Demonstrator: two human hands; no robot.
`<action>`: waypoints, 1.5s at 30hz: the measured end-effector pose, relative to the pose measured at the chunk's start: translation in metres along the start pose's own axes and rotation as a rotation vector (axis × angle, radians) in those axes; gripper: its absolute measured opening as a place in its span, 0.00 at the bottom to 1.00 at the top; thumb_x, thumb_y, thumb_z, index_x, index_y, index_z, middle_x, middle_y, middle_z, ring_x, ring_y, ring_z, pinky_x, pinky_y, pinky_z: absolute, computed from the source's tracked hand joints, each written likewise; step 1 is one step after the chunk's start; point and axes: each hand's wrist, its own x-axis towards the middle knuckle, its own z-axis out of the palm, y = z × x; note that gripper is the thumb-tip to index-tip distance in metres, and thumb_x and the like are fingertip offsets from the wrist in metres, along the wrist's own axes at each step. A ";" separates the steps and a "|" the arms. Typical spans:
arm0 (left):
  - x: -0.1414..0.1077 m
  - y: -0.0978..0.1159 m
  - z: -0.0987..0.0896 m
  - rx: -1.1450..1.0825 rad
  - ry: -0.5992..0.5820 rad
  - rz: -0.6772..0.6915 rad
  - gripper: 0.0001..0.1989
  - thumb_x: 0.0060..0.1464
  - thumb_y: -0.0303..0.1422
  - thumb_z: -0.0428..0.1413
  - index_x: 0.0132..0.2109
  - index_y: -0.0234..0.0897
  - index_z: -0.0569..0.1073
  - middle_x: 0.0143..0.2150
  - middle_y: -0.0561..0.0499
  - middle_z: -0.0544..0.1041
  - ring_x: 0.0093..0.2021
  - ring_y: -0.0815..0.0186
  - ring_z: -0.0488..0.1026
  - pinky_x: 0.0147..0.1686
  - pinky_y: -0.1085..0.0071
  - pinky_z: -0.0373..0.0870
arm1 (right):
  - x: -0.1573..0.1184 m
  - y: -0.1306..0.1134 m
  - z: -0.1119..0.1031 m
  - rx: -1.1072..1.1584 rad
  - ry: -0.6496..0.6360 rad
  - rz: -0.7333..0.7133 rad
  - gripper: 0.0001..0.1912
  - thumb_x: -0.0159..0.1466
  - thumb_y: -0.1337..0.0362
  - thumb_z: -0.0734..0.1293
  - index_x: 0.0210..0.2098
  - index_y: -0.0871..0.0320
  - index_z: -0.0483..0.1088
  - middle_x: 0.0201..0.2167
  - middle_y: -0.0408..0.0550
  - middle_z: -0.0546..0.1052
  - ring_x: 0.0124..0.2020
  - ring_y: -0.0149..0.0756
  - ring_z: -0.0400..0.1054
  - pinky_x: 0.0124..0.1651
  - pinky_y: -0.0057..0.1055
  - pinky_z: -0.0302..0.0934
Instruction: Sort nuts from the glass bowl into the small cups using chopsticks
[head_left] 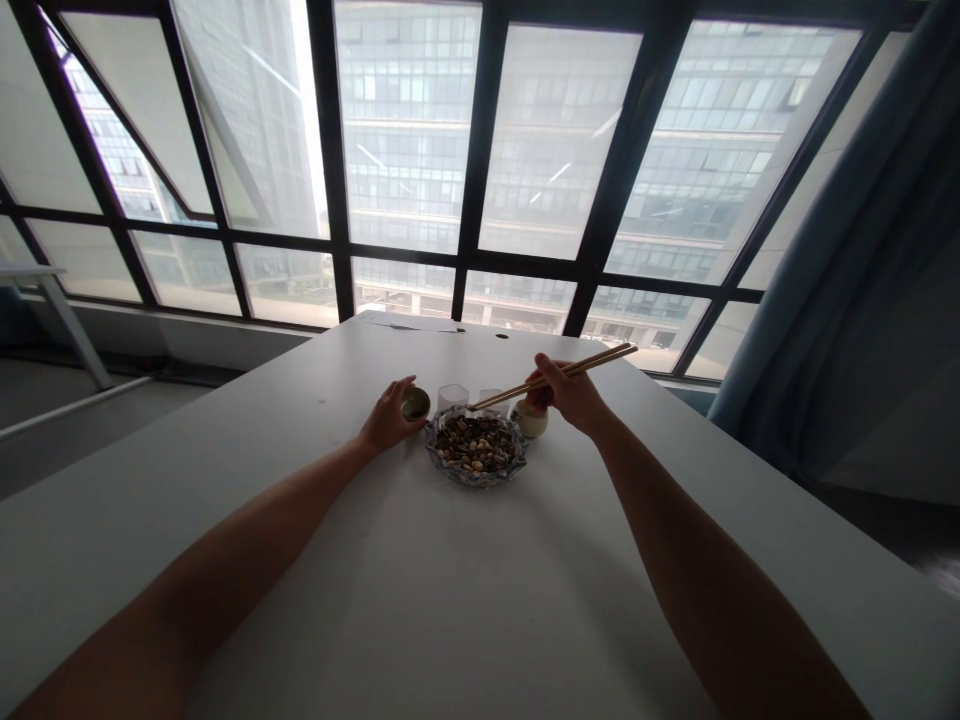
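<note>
My left hand (pixel 392 412) grips a small cup (pixel 415 405), tilted so that its dark inside faces me. In my right hand (pixel 559 388) is a pair of wooden chopsticks (pixel 525 387), their tips over the back rim of a glass bowl (pixel 476 478). Mixed nuts and seeds (pixel 480 445) fill this bowl, which has a wavy, clear rim. Whether the tips pinch anything is too small to tell. Beneath my right hand stands a round, pale cup (pixel 532 424), partly covered by the fingers. Two clear cups (pixel 453 397) stand behind the bowl.
All of this rests on a long white table (pixel 457 590). Papers (pixel 411 322) lie at its far end, near a dark oval spot (pixel 502 336). Large windows rise beyond, with a blue curtain (pixel 817 260) at right and another table (pixel 64 310) at left.
</note>
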 end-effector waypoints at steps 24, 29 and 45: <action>0.000 0.011 -0.005 0.069 -0.007 0.199 0.36 0.53 0.33 0.63 0.66 0.40 0.59 0.60 0.39 0.69 0.61 0.50 0.67 0.61 0.50 0.69 | -0.031 0.033 0.078 -0.417 -0.074 -0.463 0.24 0.69 0.45 0.61 0.25 0.54 0.69 0.21 0.45 0.75 0.23 0.34 0.69 0.29 0.31 0.63; 0.000 0.011 -0.005 0.066 -0.024 0.171 0.37 0.52 0.34 0.64 0.66 0.40 0.59 0.60 0.39 0.69 0.61 0.49 0.67 0.61 0.49 0.69 | -0.029 0.041 0.087 -0.446 -0.171 -0.447 0.21 0.67 0.44 0.64 0.32 0.55 0.74 0.27 0.46 0.78 0.29 0.37 0.71 0.34 0.31 0.63; -0.003 -0.001 0.003 0.027 0.032 -0.017 0.36 0.48 0.39 0.67 0.62 0.35 0.64 0.57 0.38 0.74 0.55 0.51 0.74 0.55 0.54 0.73 | -0.011 0.027 0.048 -0.339 -0.135 -0.111 0.31 0.62 0.35 0.62 0.24 0.57 0.69 0.16 0.45 0.73 0.14 0.31 0.66 0.17 0.25 0.59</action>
